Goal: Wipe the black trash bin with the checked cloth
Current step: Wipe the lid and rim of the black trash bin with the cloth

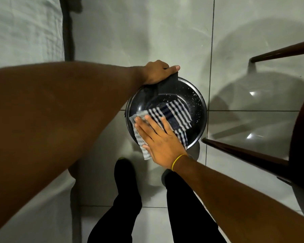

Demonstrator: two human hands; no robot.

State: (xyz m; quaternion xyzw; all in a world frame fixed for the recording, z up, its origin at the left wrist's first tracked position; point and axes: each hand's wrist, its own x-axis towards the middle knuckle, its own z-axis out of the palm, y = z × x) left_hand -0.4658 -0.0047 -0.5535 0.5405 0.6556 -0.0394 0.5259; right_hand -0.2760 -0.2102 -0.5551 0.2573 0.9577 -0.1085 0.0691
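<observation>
The round black trash bin (pixel 197 106) stands on the tiled floor, seen from above, its shiny lid speckled with white dust. My left hand (pixel 156 72) grips the raised black back part of the bin at its far edge. The checked cloth (pixel 175 114), dark blue and white, lies spread over the near-left part of the lid and hangs over the rim. My right hand (pixel 160 139) lies flat on the cloth with fingers spread, pressing it onto the lid. A yellow band circles that wrist.
A dark wooden stool (pixel 253 153) with thin legs stands close on the right. A bed with a white cover (pixel 25 28) lies at the left. My legs in black trousers (pixel 126 199) are just below the bin on the grey tiles.
</observation>
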